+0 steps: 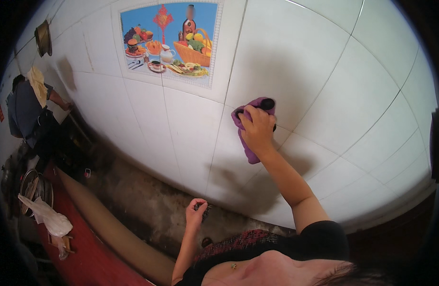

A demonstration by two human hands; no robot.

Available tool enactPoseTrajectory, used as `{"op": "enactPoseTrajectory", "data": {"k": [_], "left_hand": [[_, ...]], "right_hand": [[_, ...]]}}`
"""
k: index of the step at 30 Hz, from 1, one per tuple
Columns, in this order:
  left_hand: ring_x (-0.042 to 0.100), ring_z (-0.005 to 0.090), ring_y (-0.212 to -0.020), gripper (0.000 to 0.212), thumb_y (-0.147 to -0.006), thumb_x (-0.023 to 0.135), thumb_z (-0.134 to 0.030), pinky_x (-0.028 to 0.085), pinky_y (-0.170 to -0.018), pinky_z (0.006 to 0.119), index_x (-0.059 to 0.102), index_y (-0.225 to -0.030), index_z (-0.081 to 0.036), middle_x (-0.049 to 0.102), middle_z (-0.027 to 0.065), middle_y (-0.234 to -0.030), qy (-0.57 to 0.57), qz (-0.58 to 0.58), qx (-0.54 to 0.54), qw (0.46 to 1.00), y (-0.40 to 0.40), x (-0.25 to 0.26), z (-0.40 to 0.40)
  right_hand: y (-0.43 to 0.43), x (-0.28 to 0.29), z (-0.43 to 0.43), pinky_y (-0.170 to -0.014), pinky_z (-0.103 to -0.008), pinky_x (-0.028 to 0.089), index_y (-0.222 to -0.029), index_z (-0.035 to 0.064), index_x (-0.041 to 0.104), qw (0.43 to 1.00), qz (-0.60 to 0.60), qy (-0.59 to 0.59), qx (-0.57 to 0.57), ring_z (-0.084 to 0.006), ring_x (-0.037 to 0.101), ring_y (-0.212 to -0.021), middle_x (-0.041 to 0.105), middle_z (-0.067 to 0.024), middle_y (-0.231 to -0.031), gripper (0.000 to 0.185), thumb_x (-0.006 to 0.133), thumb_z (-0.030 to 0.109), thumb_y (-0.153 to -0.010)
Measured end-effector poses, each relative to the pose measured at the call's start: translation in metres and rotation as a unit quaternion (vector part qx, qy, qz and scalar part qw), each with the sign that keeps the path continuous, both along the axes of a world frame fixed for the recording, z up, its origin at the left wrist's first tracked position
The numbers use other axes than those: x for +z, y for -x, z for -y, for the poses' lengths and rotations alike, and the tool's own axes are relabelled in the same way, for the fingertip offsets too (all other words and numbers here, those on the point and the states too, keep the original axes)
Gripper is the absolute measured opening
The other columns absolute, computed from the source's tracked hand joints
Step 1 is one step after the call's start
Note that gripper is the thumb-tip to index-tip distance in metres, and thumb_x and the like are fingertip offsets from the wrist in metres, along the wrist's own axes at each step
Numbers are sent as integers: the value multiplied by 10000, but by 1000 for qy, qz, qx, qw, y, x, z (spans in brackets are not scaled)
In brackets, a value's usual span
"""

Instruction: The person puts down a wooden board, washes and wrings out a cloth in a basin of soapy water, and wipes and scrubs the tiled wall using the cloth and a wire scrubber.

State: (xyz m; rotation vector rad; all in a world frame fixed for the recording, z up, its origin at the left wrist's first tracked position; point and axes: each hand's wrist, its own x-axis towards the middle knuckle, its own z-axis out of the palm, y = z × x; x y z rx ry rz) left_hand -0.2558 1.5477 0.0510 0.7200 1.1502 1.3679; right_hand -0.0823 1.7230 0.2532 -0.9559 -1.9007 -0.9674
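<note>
My right hand [258,130] presses a folded purple cloth [253,153] with black patches against the white tiled wall [190,121]. The fingers are bent over the bunched upper part, and a flap of the cloth hangs below the palm. Lower down, in front of my body, my left hand [195,211] pinches a dark, wiry scouring pad [206,212] between thumb and fingers, away from the wall. Up and left of the cloth, a food picture [169,46] with a pale patterned border is fixed to the tiles.
A person [26,107] stands by the wall at far left. A red-topped table [80,246] runs along the lower left, bearing a white plastic bag [49,216] and a round metal rack [37,186]. Stained concrete floor [133,182] lies between table and wall.
</note>
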Motion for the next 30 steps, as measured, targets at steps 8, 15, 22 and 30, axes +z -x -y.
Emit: {"op": "enactPoseTrajectory", "data": {"k": [8,15,22,30], "left_hand": [[467,77,-707,69,-735,588,-65,381,-646,219,551,-792,-51,515,-12,-748,33,14,-56,998,-3,-7,-3],[477,89,-713,77,-737,591,-76,385,-655,223,549,-794,-46,517,-6,-750,56,-5,-33,998,6,-16,2],[482,72,-692,65,-727,591,-51,397,-637,208,558,-782,-39,535,-9,-736,72,1,14,997,22,-35,6],[474,72,-695,65,-728,595,-55,387,-641,207,555,-778,-42,526,-13,-725,51,4,-6,999,16,-23,-6]], "right_hand": [[11,22,0,-714,-374,278,-839,131,597,999,-40,-16,-10,-204,445,-913,503,-8,-1022,297,613,82,-546],[26,32,-9,-714,-375,302,-871,100,591,1000,-12,4,-5,-218,453,-916,497,-24,-1026,315,583,62,-558],[-18,22,1,-712,-375,316,-847,91,596,999,-44,-21,9,-217,455,-921,501,-31,-1017,328,612,49,-522],[2,24,1,-776,-376,302,-806,113,610,999,-14,43,-2,-217,461,-945,511,-2,-1017,312,609,65,-498]]}}
